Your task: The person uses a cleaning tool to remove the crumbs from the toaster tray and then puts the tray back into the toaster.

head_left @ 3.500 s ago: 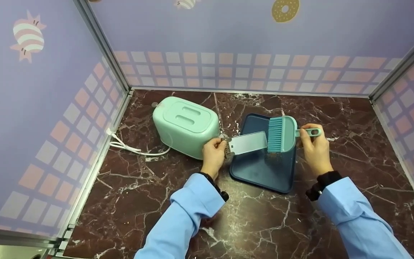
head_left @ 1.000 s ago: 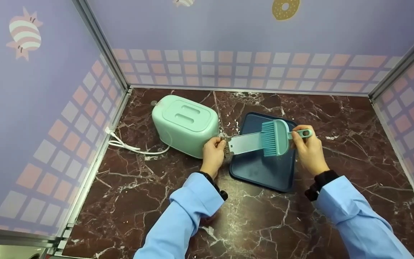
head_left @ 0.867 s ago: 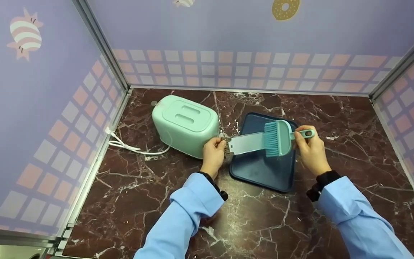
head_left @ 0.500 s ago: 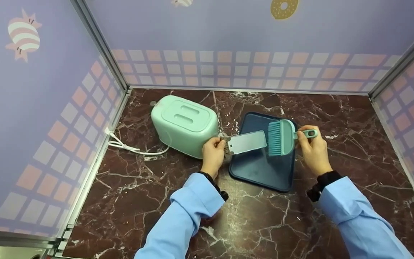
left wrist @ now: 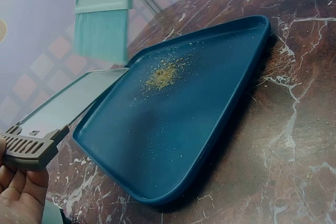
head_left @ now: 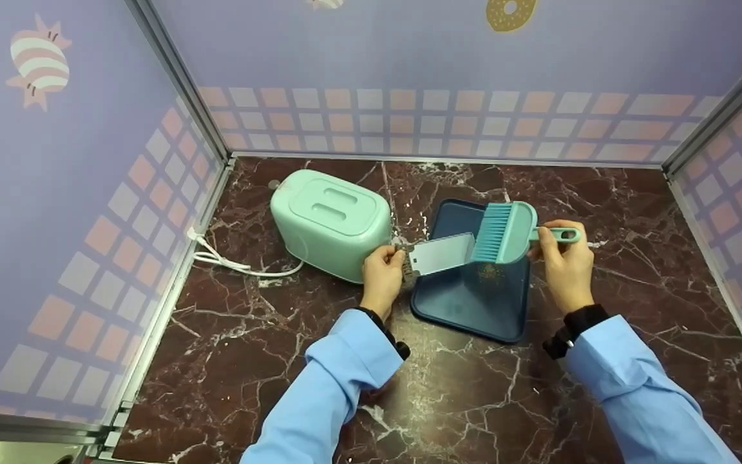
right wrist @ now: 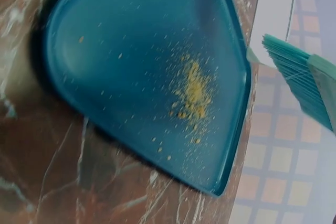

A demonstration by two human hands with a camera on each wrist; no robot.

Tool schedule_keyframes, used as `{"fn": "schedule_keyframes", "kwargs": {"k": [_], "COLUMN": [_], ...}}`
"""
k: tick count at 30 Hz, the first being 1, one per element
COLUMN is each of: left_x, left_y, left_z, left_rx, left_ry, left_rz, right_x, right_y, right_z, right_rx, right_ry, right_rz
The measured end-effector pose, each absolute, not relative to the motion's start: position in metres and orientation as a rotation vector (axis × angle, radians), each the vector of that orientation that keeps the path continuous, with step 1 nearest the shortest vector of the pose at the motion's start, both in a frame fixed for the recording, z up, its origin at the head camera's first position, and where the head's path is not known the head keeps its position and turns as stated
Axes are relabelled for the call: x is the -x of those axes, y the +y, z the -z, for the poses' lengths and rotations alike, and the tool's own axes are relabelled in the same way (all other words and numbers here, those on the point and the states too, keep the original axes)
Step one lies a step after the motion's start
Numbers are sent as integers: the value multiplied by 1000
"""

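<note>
My left hand (head_left: 382, 277) pinches the brown slotted end of a toaster crumb tray (head_left: 442, 254). The crumb tray's pale metal plate slants over the dark blue tray (head_left: 467, 312), its far end near that tray's back part. With my right hand (head_left: 567, 264) I grip the handle of a mint-green hand brush (head_left: 518, 233). Its teal bristles hang at the crumb tray's far end. Yellowish crumbs (left wrist: 163, 74) lie in a small heap on the blue tray, with finer specks scattered around; the right wrist view shows these crumbs (right wrist: 194, 90) below the bristles.
A mint-green toaster (head_left: 332, 225) stands left of the blue tray, right beside my left hand. Its white cord (head_left: 236, 265) lies coiled on the left. Purple panels (head_left: 409, 64) close in the dark red marble-patterned tabletop (head_left: 319, 399) at the back and sides.
The brush swept leftward over the crumb tray, pulled back right, and now sits higher and tilted at the tray's end. Crumbs show on the blue tray below it. My left hand has stayed put.
</note>
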State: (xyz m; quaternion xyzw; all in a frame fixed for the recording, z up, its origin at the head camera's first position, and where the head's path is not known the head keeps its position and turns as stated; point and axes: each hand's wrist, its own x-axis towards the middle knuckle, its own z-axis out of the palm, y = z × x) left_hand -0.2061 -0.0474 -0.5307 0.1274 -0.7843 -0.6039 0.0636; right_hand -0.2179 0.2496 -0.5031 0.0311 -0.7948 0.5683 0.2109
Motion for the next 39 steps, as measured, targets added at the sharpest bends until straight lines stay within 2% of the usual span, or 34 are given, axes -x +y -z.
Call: {"fn": "schedule_keyframes", "kwargs": {"k": [20, 39], "left_x": [207, 208], "left_y": [-46, -50], "left_z": [529, 529], "left_rx": [-392, -333], "left_ry": [-2358, -2356], "left_rz": [1878, 1852], "right_x": [222, 217], "right_y": [231, 245], "right_z": [504, 512], "right_rx": [-63, -33], "right_ry": [-2064, -2202], "right_rz": [-1656, -1602]}}
